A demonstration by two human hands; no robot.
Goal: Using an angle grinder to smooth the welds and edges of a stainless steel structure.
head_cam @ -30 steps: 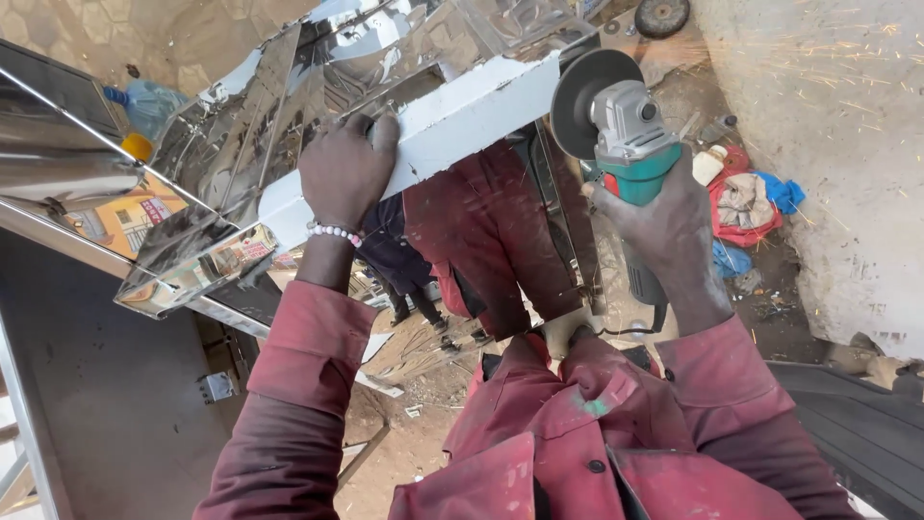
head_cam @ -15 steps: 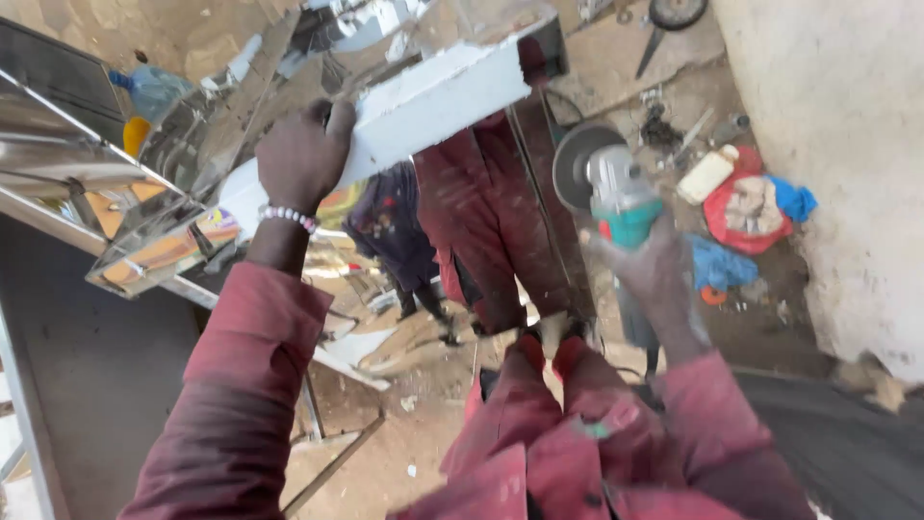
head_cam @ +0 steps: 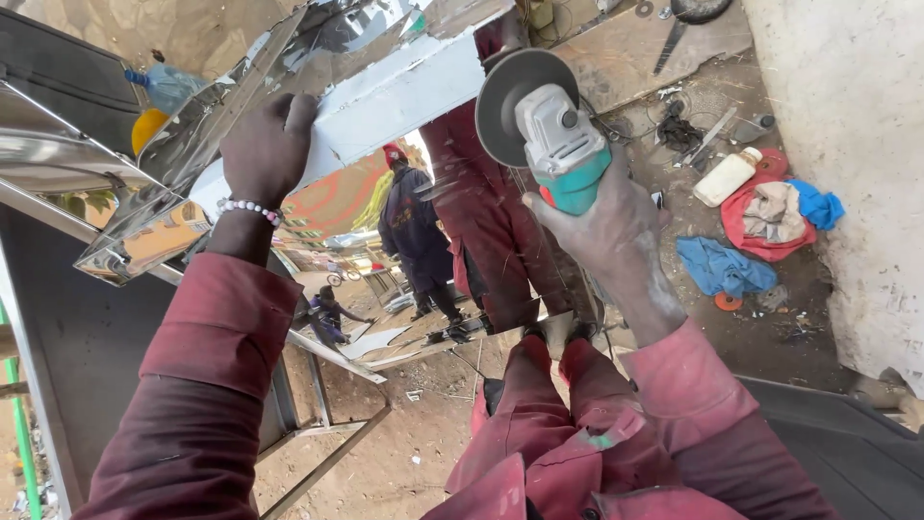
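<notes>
Left hand (head_cam: 268, 144): clenched over the upper edge of the polished, mirror-like stainless steel sheet structure (head_cam: 385, 106); a white bead bracelet (head_cam: 248, 207) is worn at the wrist, dark red sleeve below it.
Right hand (head_cam: 602, 226): wrapped around the body of the grey and teal angle grinder (head_cam: 558, 144); the tool is gripped from below and held upright.
Grinder disc (head_cam: 515, 101): dark round disc, set just beside the sheet's right edge; contact with the metal cannot be told.
Steel sheet: carried on a thin metal frame (head_cam: 327, 424) standing on dirt ground; a person in dark clothes and red overall legs are mirrored in its face.
Lap: red overall fabric (head_cam: 568, 443) is seen at the bottom edge of the view, below both arms.
Ground, right side: a white plastic bottle (head_cam: 727, 176) lies near a red cloth (head_cam: 760, 231); a blue rag (head_cam: 722, 268) lies just below them, a small orange disc (head_cam: 728, 300) beside it.
Far right: rough whitish wall (head_cam: 857, 144).
Upper left: a clear water bottle (head_cam: 168, 87) and a yellow round object (head_cam: 146, 127) are seen behind the sheet.
</notes>
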